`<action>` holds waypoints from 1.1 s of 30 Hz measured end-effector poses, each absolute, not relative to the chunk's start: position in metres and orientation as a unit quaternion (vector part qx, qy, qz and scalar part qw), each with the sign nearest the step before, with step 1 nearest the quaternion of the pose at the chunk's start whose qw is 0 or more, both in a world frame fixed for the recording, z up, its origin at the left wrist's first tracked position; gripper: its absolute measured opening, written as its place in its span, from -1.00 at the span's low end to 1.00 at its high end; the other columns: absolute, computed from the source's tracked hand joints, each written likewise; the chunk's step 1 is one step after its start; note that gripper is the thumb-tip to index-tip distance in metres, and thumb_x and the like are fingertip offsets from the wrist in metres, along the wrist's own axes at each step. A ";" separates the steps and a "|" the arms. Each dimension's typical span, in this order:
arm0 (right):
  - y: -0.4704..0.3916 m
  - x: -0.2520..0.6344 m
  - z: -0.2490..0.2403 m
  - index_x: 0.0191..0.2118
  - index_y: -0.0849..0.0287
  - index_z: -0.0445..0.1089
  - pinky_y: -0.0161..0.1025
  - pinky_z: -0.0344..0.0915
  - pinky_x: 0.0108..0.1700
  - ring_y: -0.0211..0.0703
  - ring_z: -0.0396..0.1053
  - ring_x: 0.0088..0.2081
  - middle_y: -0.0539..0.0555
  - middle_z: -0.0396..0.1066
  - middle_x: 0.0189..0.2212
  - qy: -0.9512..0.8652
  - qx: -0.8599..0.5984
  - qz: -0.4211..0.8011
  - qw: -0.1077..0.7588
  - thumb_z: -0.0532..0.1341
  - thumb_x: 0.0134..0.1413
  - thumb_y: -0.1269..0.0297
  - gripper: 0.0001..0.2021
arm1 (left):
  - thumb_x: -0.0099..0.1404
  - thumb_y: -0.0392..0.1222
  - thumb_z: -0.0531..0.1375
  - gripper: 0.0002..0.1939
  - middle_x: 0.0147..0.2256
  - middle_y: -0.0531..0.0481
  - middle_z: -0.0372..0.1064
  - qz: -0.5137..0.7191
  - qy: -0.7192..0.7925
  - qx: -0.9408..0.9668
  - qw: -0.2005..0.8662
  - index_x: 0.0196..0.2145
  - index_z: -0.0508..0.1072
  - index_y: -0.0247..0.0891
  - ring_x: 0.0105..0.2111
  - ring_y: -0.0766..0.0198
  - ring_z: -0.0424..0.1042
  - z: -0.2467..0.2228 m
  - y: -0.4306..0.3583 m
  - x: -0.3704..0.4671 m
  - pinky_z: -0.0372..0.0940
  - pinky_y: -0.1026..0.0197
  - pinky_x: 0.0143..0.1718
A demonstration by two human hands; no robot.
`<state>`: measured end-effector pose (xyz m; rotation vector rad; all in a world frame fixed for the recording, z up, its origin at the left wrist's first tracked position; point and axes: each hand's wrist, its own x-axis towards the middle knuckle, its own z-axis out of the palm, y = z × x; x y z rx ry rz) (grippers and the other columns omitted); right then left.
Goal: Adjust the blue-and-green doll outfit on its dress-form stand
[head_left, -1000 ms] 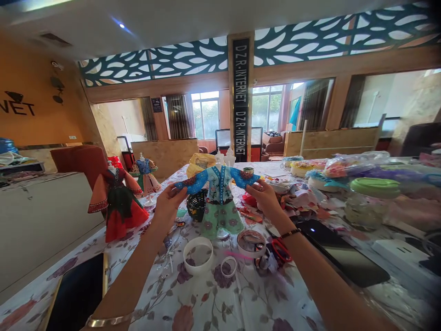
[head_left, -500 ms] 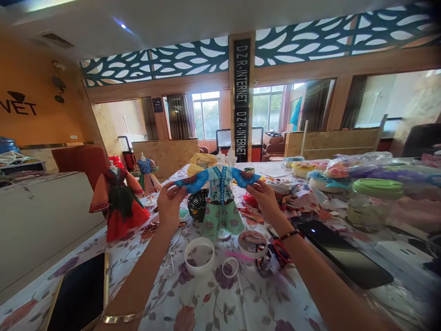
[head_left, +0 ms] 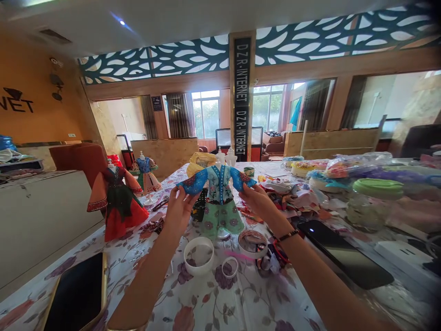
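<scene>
Mid-frame, my left hand (head_left: 179,208) and right hand (head_left: 257,198) each pinch a sleeve of the doll dress (head_left: 219,195), spreading it; next needs even tension.

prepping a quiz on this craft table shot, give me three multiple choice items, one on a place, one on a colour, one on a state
1. Where does the red and green doll dress stand relative to the small blue doll outfit?
A. To its left
B. To its right
C. Under it

2. What colour is the lid of the jar at the right of the table?
A. Red
B. Green
C. Black

3. How is the blue outfit being handled?
A. Lying flat, untouched
B. Folded in one hand
C. Each sleeve pinched by a hand

Answers:
1. A, the red and green dress stands toward the table's left edge.
2. B, the jar's wide lid is pale green.
3. C, the left hand grips one sleeve tip, the right hand the other, sleeves spread out.
</scene>
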<state>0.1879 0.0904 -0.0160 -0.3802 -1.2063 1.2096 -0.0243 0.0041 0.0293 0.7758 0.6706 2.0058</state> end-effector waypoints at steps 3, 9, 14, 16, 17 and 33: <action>0.083 0.185 -0.009 -0.22 0.06 0.50 -0.12 0.44 -0.07 -0.05 0.50 -0.14 0.04 0.56 -0.25 -0.528 -0.172 0.543 0.630 0.40 -0.15 0.12 -0.70 | 0.13 -0.32 0.33 -0.76 -0.35 0.04 0.52 0.801 0.273 0.325 0.422 -0.38 0.29 -0.22 -0.30 0.28 0.54 0.033 -0.002 -0.020 0.40 0.11 -0.04; 0.067 0.183 0.006 -0.27 0.07 0.51 -0.02 0.30 0.12 0.01 0.45 -0.03 0.02 0.57 -0.21 -0.528 -0.189 0.515 0.649 0.42 -0.24 0.20 -0.71 | -0.04 -0.50 0.36 -0.65 -0.33 0.01 0.54 0.794 0.289 0.352 0.402 -0.30 0.39 -0.28 -0.29 0.32 0.54 0.035 -0.004 -0.015 0.28 0.14 0.10; 0.063 0.189 0.011 -0.29 0.12 0.49 0.04 0.32 0.08 0.01 0.48 -0.13 0.05 0.58 -0.28 -0.502 -0.228 0.463 0.694 0.44 -0.27 0.22 -0.69 | -0.10 -0.46 0.40 -0.58 -0.38 0.05 0.53 0.797 0.286 0.369 0.384 -0.28 0.39 -0.27 -0.31 0.25 0.55 0.037 -0.006 -0.017 0.34 0.05 0.02; 0.063 0.192 0.011 -0.31 0.13 0.47 0.05 0.35 0.02 -0.01 0.48 -0.18 0.04 0.57 -0.32 -0.495 -0.237 0.447 0.706 0.45 -0.29 0.22 -0.68 | -0.12 -0.45 0.41 -0.57 -0.39 0.05 0.53 0.796 0.287 0.378 0.376 -0.28 0.39 -0.26 -0.34 0.24 0.55 0.037 -0.006 -0.019 0.38 0.03 -0.02; 0.064 0.192 0.011 -0.32 0.13 0.46 0.05 0.37 -0.01 -0.02 0.49 -0.20 0.03 0.57 -0.33 -0.494 -0.239 0.441 0.710 0.45 -0.30 0.22 -0.68 | -0.14 -0.44 0.42 -0.56 -0.40 0.05 0.53 0.795 0.289 0.382 0.373 -0.29 0.39 -0.27 -0.36 0.24 0.54 0.037 -0.006 -0.020 0.39 0.03 -0.04; 0.078 0.197 0.009 -0.33 0.09 0.40 -0.08 0.41 -0.14 -0.11 0.47 -0.28 -0.02 0.54 -0.38 -0.492 -0.209 0.414 0.737 0.45 -0.34 0.16 -0.64 | -0.30 -0.33 0.50 -0.41 -0.34 0.05 0.55 0.772 0.298 0.445 0.344 -0.25 0.43 -0.21 -0.33 0.28 0.52 0.040 -0.001 -0.027 0.43 0.19 -0.18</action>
